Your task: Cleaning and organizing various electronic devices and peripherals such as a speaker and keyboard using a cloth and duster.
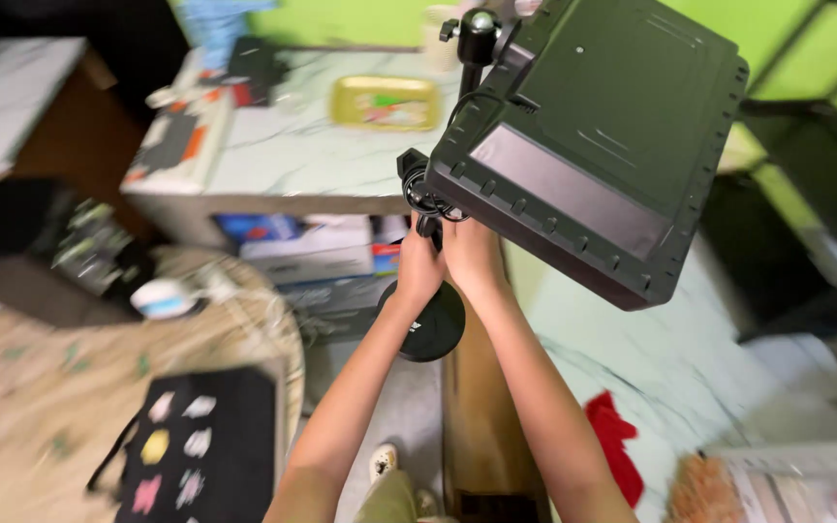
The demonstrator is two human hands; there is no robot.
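The light panel (598,136), one dark rectangular unit on one stand with a round black base (430,324), was held up between the marble-topped table (283,160) and the pale counter (690,358). One yellow tray (386,102) lay near the table's far edge; one red cloth (614,441) lay on the counter. The left hand (418,271) and right hand (472,257), pressed together, were clamped on the stand's pole below the panel.

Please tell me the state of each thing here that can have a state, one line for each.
Light panel: held up on its stand, tilted, back side showing.
Stand pole: gripped by both hands.
Round black base: lifted off the floor.
Left hand: closed on pole.
Right hand: closed on pole.
Yellow tray: flat on table.
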